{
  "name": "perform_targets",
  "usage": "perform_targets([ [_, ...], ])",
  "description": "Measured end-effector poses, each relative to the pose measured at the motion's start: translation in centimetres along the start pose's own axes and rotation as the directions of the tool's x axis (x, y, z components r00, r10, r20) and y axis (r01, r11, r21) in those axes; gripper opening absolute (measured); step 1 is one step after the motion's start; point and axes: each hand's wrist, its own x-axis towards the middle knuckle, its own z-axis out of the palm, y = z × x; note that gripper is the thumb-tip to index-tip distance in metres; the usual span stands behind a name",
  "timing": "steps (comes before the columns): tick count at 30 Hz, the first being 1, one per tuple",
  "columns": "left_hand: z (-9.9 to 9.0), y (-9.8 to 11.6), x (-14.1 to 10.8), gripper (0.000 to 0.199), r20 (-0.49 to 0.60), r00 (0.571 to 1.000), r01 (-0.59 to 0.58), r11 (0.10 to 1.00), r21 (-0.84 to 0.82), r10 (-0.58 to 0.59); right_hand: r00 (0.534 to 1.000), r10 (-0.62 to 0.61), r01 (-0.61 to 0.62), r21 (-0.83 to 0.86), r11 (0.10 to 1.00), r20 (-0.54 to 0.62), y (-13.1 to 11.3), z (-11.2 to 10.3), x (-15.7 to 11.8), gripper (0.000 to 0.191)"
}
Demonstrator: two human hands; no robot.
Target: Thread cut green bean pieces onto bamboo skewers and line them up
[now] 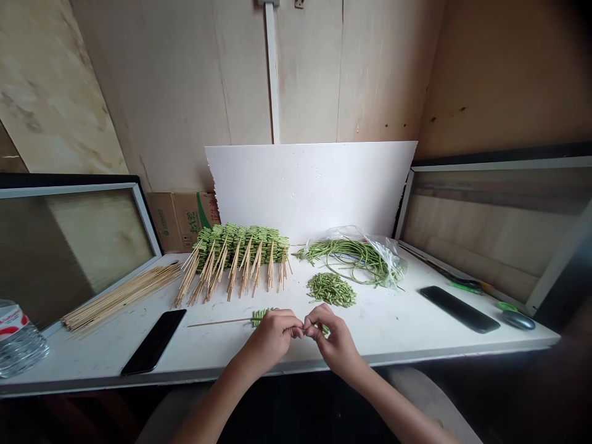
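Green beans (pixel 319 249) poke from a plastic bag (pixel 393 265) as the left hand (pixel 276 328) grips a skewer (pixel 217 322), right hand (pixel 333 340) pinched, hold unclear.

From where I stand, both bare forearms reach in from below, the left forearm (pixel 231 385) slanting up to the right and the right forearm (pixel 393 394) slanting up to the left, so the two converge. The left hand (pixel 275 328) has its back turned upward, fingers curled inward, thumb and forefinger closed together. Facing it, the right hand (pixel 330 338) arches its forefinger down to the thumb in a pinch. The fingertips meet or nearly meet; I cannot tell whether they touch.
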Motion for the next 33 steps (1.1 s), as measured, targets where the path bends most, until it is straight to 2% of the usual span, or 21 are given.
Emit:
perform_targets([
  [3, -0.2, -0.4, 0.0, 0.035, 0.017, 1.000, -0.013, 1.000, 0.011, 0.013, 0.999, -0.003, 0.002, 0.038, 0.999, 0.034, -0.7, 0.4, -0.4, 0.023],
  [6, -1.2, -0.6, 0.0, 0.034, -0.001, 1.000, 0.028, 0.999, 0.020, -0.028, 0.993, -0.050, 0.042, 0.080, 0.996, 0.104, -1.6, 0.6, -0.5, 0.025],
  [9, -2.3, -0.4, 0.0, 0.028, -0.041, 0.998, 0.056, 0.998, 0.007, -0.056, 0.996, -0.082, 0.081, 0.030, 0.996, 0.025, -1.4, -0.3, 0.2, 0.022],
  [11, -2.8, -0.3, 0.0, 0.025, -0.078, 0.995, 0.070, 0.998, 0.005, -0.070, 0.993, -0.065, 0.055, -0.100, 0.993, -0.101, -0.1, -1.5, 1.0, 0.026],
  [13, -2.9, -0.5, 0.1, 0.023, -0.099, 0.991, 0.094, 0.996, 0.001, -0.094, 0.987, -0.014, -0.027, -0.257, 0.966, -0.159, 2.0, -2.7, 1.7, 0.034],
  [15, -2.7, -1.1, 0.1, 0.023, -0.099, 0.988, 0.114, 0.993, -0.008, -0.114, 0.989, 0.033, -0.086, -0.376, 0.923, -0.143, 4.2, -3.6, 2.1, 0.041],
  [18, -2.2, -1.9, 0.1, 0.022, -0.089, 0.989, 0.122, 0.992, -0.004, -0.122, 0.991, 0.067, -0.114, -0.484, 0.868, -0.113, 6.5, -3.7, 1.8, 0.040],
  [22, -1.9, -2.2, 0.0, 0.027, -0.075, 0.989, 0.126, 0.992, 0.029, -0.124, 0.997, 0.062, -0.076, -0.571, 0.817, -0.044, 7.1, -2.8, 1.2, 0.038],
  [25, -2.0, -1.9, -0.2, 0.032, -0.053, 0.990, 0.136, 0.990, 0.034, -0.134, 0.997, 0.045, -0.071, -0.579, 0.812, -0.059, 6.9, -2.9, 1.3, 0.044],
  [28, -2.1, -1.5, -0.2, 0.034, -0.029, 0.989, 0.149, 0.988, 0.038, -0.148, 0.992, 0.043, -0.103, -0.541, 0.835, -0.121, 6.8, -4.4, 2.1, 0.055],
  [31, -2.1, -1.3, -0.1, 0.032, -0.033, 0.989, 0.146, 0.989, 0.023, -0.146, 0.980, 0.116, -0.179, -0.450, 0.875, -0.164, 6.1, -6.2, 2.9, 0.060],
  [33, -1.8, -1.4, 0.0, 0.027, -0.059, 0.988, 0.140, 0.990, -0.002, -0.140, 0.973, 0.195, -0.227, -0.334, 0.915, -0.126, 5.0, -6.7, 3.2, 0.060],
])
